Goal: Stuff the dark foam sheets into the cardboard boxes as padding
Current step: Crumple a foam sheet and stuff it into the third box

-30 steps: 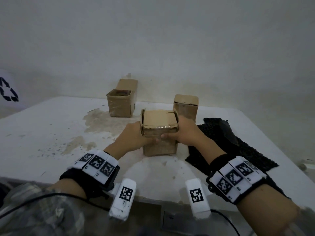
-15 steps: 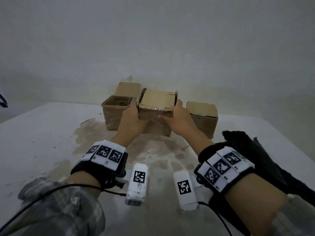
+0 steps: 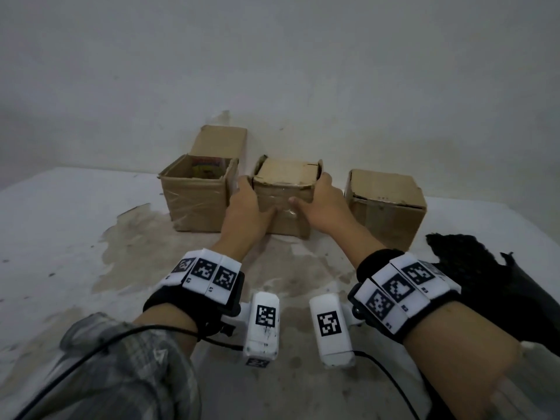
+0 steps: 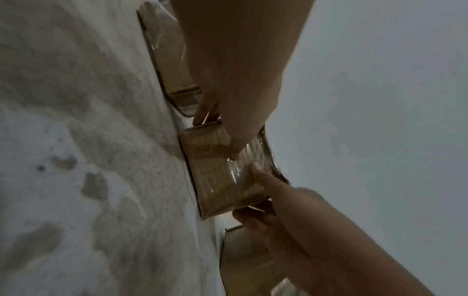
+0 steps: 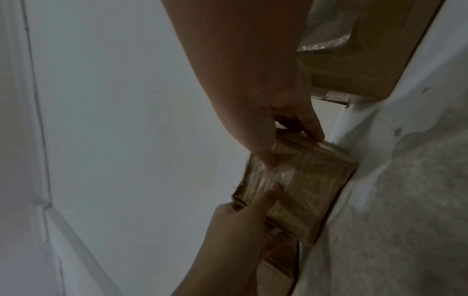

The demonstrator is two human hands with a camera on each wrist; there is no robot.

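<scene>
Hands frame the middle cardboard box from both sides: my left hand and my right hand each hold it, fingers wrapped round its side walls and thumbs pressed on its taped near face. It sits on the desk at the far edge by the wall, lid flaps shut, between the open box on the left and the closed box on the right, a narrow gap on each side. To set it well, I judge, I should ease the squeeze evenly so it stands square, then draw both hands straight back without nudging its neighbours. The dark foam sheets lie on the near right of the desk, ready for the open box.
</scene>
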